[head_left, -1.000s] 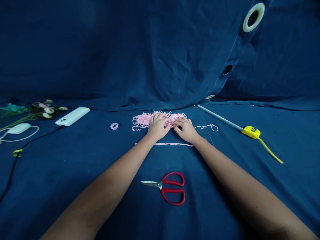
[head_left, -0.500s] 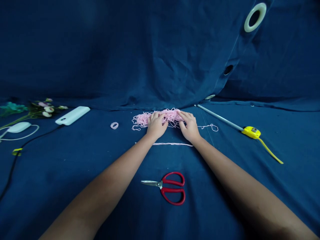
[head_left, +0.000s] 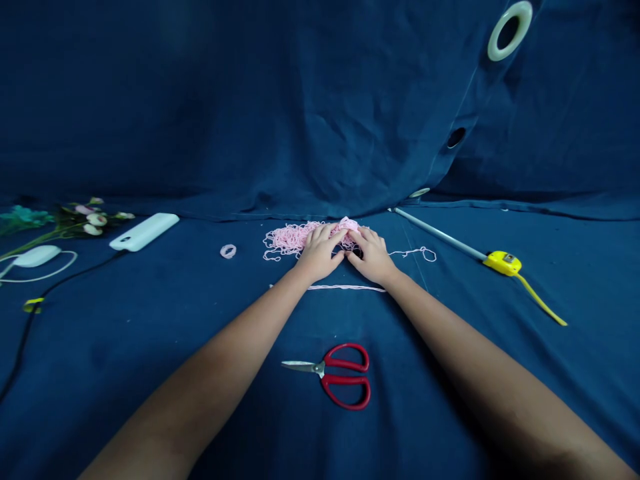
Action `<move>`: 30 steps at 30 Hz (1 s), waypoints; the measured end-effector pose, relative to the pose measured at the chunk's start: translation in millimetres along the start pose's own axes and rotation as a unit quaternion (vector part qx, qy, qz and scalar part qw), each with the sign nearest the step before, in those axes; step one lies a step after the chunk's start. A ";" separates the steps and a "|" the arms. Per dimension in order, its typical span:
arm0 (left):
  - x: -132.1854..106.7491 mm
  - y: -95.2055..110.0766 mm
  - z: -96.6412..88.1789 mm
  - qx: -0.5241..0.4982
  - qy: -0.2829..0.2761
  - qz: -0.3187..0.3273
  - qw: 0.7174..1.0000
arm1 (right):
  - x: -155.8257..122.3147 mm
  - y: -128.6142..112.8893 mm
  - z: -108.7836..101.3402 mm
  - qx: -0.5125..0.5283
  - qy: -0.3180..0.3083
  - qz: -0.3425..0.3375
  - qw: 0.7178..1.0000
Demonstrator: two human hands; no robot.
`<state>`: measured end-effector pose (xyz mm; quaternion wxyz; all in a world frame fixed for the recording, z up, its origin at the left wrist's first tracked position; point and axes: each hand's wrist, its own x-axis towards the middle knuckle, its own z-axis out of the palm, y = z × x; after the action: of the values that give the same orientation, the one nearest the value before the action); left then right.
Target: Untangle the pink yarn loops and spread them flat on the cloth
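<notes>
A loose heap of pink yarn (head_left: pixel 287 238) lies on the dark blue cloth (head_left: pixel 150 347) in the middle. My left hand (head_left: pixel 317 253) and my right hand (head_left: pixel 370 255) rest side by side on its right part, fingertips pinched into the strands. A small bunch of yarn is lifted between the fingertips. A straight pink strand (head_left: pixel 345 288) lies under my wrists, and a thin loop of thread (head_left: pixel 417 253) trails to the right.
Red-handled scissors (head_left: pixel 337 375) lie shut near me. A yellow tape measure (head_left: pixel 503 262) with extended blade sits right. A small yarn ring (head_left: pixel 228 251), white power bank (head_left: pixel 144 231), white device with cable (head_left: pixel 35 257) and artificial flowers (head_left: pixel 75 220) lie left.
My hands spread apart over the yarn, then came back together, gathering the right part of the heap into a small raised bunch between the fingertips.
</notes>
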<state>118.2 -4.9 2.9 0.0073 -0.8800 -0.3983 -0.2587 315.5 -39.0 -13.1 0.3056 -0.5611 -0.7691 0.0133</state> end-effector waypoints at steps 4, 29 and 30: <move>1.2 0.4 -0.5 0.000 0.024 -0.034 0.999 | 0.9 2.7 2.0 0.011 0.029 0.043 0.999; 2.6 -4.9 5.8 -0.009 -0.019 -0.077 0.997 | 1.1 -0.6 -3.5 0.044 0.033 0.022 0.998; 3.0 -4.8 5.7 -0.009 -0.021 -0.076 0.997 | 1.0 -1.2 -4.3 0.043 0.046 0.030 0.998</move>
<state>119.1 1.7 -1.6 -0.0290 -0.8526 -0.4616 -0.2433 316.4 -39.9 -8.7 0.3637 -0.5707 -0.7356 0.0294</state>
